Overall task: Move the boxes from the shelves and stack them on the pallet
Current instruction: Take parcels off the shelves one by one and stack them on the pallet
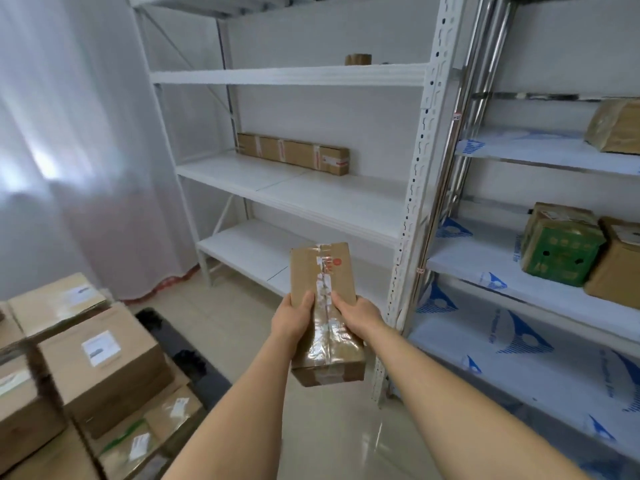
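I hold a long brown taped box [323,271] out in front of me, above the floor. My left hand [294,318] grips its left side and my right hand [356,317] grips its right side, thumbs on top. A stack of brown boxes [104,368] with white labels sits on the black pallet [194,365] at the lower left. On the white shelf unit [311,192] a long flat box [294,153] lies on the middle shelf, and a small brown item [357,59] rests on the upper one.
The right-hand shelves [519,271], lined with blue-printed film, hold a green box [561,251], a brown box [616,265] beside it and another brown box [616,126] higher up. A white curtain [69,150] hangs at the left. Tiled floor lies between pallet and shelves.
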